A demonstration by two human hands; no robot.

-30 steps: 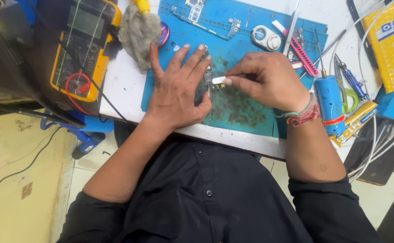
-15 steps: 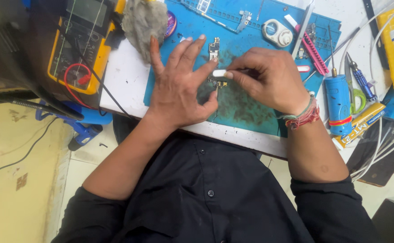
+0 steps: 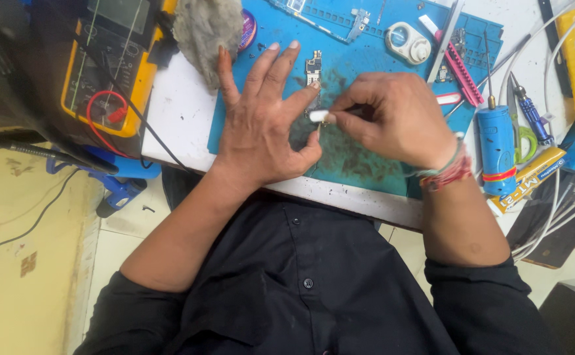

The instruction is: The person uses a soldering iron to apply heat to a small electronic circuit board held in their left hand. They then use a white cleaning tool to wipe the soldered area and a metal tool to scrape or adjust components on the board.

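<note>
Hands meet mid-mat: our left hand (image 3: 261,128) spread flat, pinning small circuit board (image 3: 313,69) under fingertips; right hand (image 3: 392,118) pinching white-tipped tool (image 3: 319,116) between them. Probably cleaning; next needs steady pressure.

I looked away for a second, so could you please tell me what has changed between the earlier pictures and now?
Little changed. The left hand stays spread flat on the blue mat, pressing by the small circuit board. The right hand still pinches the small white tool at the same spot. Only the view shifted slightly.
</note>
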